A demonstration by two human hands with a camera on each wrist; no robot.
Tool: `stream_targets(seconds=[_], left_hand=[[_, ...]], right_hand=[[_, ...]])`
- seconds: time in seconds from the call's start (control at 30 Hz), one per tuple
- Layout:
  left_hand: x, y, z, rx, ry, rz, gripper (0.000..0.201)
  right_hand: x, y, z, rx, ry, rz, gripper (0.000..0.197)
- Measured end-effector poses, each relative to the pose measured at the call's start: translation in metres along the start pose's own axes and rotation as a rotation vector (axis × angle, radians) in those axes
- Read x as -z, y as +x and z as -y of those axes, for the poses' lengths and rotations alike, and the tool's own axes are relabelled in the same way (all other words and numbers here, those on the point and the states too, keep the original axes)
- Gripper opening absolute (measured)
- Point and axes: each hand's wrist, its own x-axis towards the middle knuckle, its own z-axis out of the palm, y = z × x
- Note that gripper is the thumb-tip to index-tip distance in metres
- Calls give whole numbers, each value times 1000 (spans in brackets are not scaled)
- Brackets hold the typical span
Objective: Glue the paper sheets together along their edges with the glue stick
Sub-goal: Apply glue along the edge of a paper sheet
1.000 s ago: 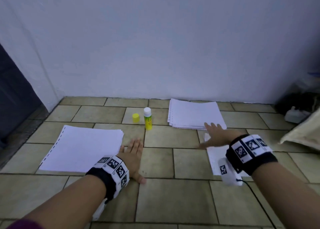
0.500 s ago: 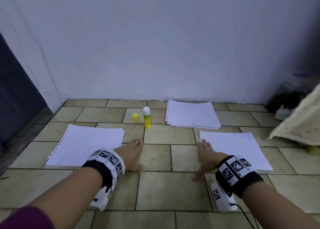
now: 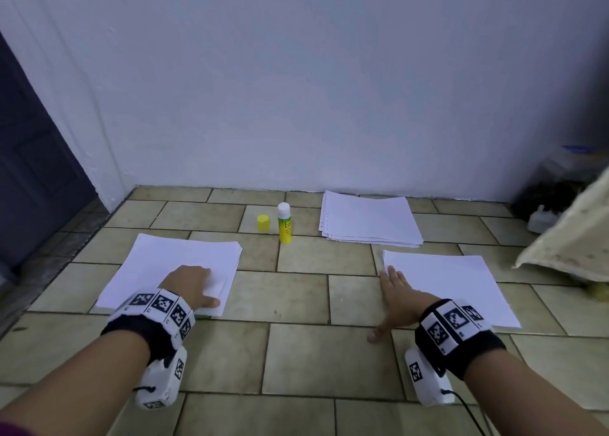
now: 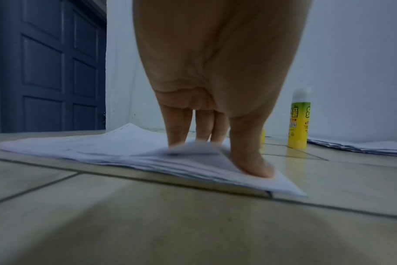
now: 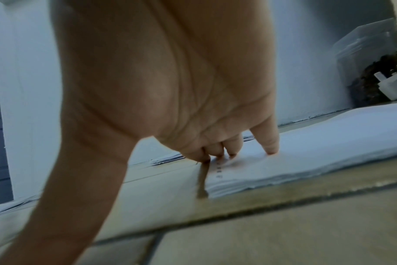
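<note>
1. Centrally, the glue stick (image 3: 284, 223) is shown upright on the floor (image 3: 296, 356), uncapped, with its white tip bare; it is touched by neither hand.
2. Its yellow cap (image 3: 263, 222) is set just beside it, to the left, apart from the tube.
3. A single sheet (image 3: 454, 284) is laid flat at the right front. The right hand (image 3: 397, 299) is spread, fingers straight; in the right wrist view the fingertips (image 5: 271, 149) are pressed on the sheet's left margin while the thumb is angled down toward the tile.
4. A stack (image 3: 174, 267) is seen at the left front. The left hand (image 3: 191, 285) is placed on its near right corner; in the left wrist view the top leaf appears raised between the thumb (image 4: 252, 161) and the fingers, though blur prevents a firm reading of the pinch.
5. A second stack (image 3: 369, 219) is kept by the wall (image 3: 329, 89), right of the glue stick and well apart from both hands.
6. Progress, as judged: preparation only. The tube is opened and one sheet is laid out; no glue line can be made out on any edge, and no two sheets are seen joined.
7. Remaining, as judged: a second sheet is to be taken, glue run along an edge, and the edges pressed together; the whole gluing is left.
8. At the right margin a cloth (image 3: 573, 238) and a white bottle (image 3: 540, 219) are noted, outside the work.
</note>
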Motion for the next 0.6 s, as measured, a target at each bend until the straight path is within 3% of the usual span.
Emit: stream_targets(seconds=[0.1,0.2,0.33,0.53,0.6], left_hand=[[6,-4,-1,-29,58,-48,41],[23,-25,-24,-20,116,-130,27],[34,-58,-93,-212,155,-188,24],[18,-63,-165,-419,21,-77,27],[15,-60,-173,-435,-21,-38,50]], right_hand=[[5,-4,-1,22,55,-4,131],[14,-8,-2,36,156,-74,101],[17,-7,-5,9,201,-231,51],[17,2,-12,0,231,-371,41],[17,3,-14,5,232,-392,43]])
